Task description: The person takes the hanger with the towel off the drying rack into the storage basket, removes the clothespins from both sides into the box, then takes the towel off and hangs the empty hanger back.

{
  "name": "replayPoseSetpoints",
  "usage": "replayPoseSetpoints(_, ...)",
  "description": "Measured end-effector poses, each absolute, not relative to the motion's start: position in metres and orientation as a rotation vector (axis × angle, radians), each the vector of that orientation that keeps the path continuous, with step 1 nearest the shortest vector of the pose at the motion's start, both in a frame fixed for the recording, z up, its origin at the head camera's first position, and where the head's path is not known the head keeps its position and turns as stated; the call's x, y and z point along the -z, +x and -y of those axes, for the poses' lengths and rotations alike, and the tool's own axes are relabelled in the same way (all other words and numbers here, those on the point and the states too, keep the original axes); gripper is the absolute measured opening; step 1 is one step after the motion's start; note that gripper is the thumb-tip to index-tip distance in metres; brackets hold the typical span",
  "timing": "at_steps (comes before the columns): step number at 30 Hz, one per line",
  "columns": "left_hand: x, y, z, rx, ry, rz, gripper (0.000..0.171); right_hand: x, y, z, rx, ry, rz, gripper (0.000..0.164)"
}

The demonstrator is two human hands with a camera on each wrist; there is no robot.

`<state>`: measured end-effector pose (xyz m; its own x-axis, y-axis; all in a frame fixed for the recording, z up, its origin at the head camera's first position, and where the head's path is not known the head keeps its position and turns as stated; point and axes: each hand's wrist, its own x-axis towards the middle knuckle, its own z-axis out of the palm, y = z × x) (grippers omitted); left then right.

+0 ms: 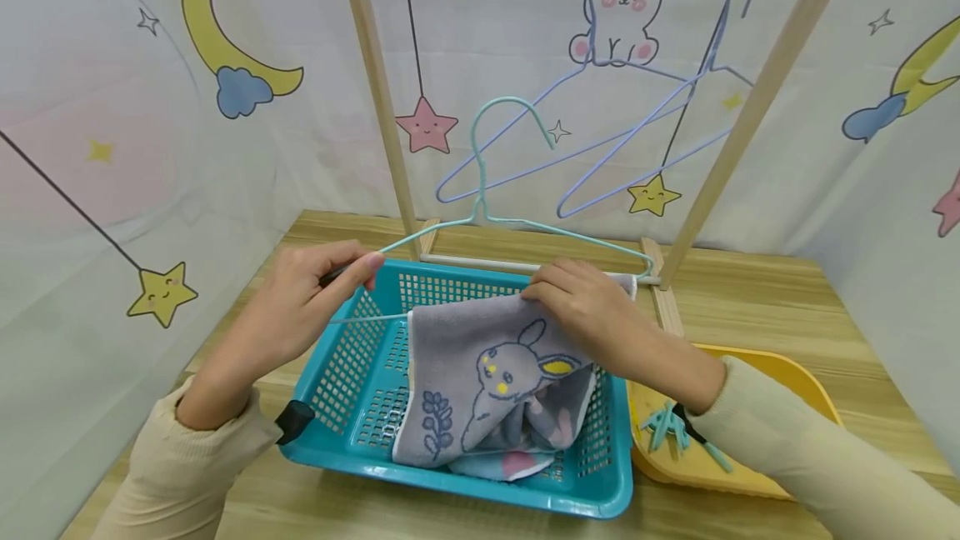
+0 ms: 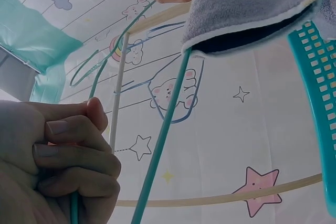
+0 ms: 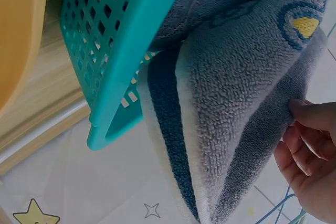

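Note:
My left hand [image 1: 303, 298] grips the left end of a mint-green wire hanger [image 1: 525, 223], its fingers curled round the wire in the left wrist view. A grey towel [image 1: 457, 348] with a rabbit pattern drapes over the hanger's lower bar and hangs down into the teal basket [image 1: 450, 486]. My right hand [image 1: 581, 307] pinches the towel's upper edge between thumb and fingers, as the right wrist view shows [image 3: 310, 150]. The bar's right part is hidden behind the towel. Under it, a light blue and pink cloth [image 1: 487, 465] lies in the basket.
Behind the basket stands a wooden rack [image 1: 375, 65] with a white top rail, from which two blue-purple hangers [image 1: 525, 169] hang. To the right, a yellow tray [image 1: 780, 365] holds several mint clothespins [image 1: 667, 427]. A patterned curtain encloses the wooden table [image 1: 292, 482].

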<state>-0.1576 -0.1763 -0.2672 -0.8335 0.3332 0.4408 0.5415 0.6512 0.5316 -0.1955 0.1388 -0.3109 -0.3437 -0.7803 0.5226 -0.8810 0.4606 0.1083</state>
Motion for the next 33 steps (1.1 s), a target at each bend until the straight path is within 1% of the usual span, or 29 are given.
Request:
replayPoseSetpoints(10, 0.268, -0.158, 0.177, 0.918, -0.654, 2.561, 0.026, 0.306, -0.196, -0.132, -0.401, 1.353, 2.151, 0.014)
replayPoseSetpoints(15, 0.270, -0.159, 0.177, 0.873, -0.624, 2.543, 0.026, 0.298, -0.196, -0.129, -0.621, 1.321, 2.126, 0.011)
replayPoseSetpoints(18, 0.270, -0.159, 0.177, 0.862, -0.616, 2.541, 0.027, 0.290, -0.194, -0.128, -0.781, 1.313, 2.116, 0.013)
replayPoseSetpoints(23, 0.269, -0.160, 0.176, 0.844, -0.599, 2.543, 0.027, 0.273, -0.190, -0.127, -0.923, 1.279, 2.114, 0.015)
replayPoseSetpoints(33, 0.266, -0.160, 0.176, 0.815, -0.545, 2.540, 0.029, 0.232, -0.184, -0.124, -1.201, 1.188, 2.079, 0.012)
